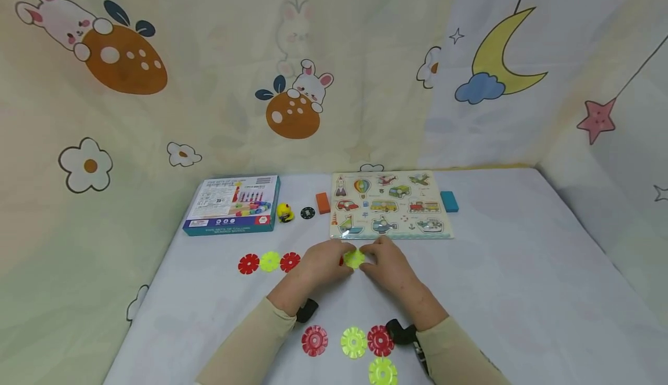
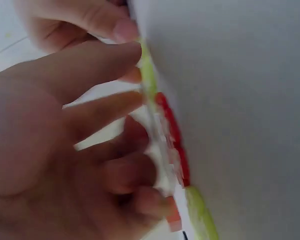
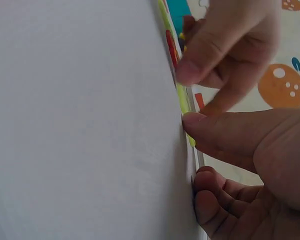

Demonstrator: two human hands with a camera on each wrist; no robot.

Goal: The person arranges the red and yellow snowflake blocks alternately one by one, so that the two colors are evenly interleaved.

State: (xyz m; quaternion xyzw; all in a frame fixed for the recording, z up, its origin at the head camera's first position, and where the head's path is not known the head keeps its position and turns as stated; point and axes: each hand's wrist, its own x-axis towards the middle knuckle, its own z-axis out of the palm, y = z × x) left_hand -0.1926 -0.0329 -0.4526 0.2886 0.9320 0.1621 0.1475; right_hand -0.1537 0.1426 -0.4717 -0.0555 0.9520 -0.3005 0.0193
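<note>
Looks like a children's play corner, perhaps in a home, though hard to be sure behind so much fabric. Walled by pale hangings (image 1: 219,106) printed with rabbits (image 1: 65,22), flowers (image 1: 86,166), a yellow moon (image 1: 490,54) and a pink star (image 1: 597,120). Furnished with a white-covered table (image 1: 522,298), scattered with toys: a vehicle picture board (image 1: 391,204), a flat box (image 1: 232,205), red and lime discs (image 1: 354,342).

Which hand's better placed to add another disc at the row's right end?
Probably the right hand: it holds the green disc from the right, while the left hand hides part of the row.
</note>
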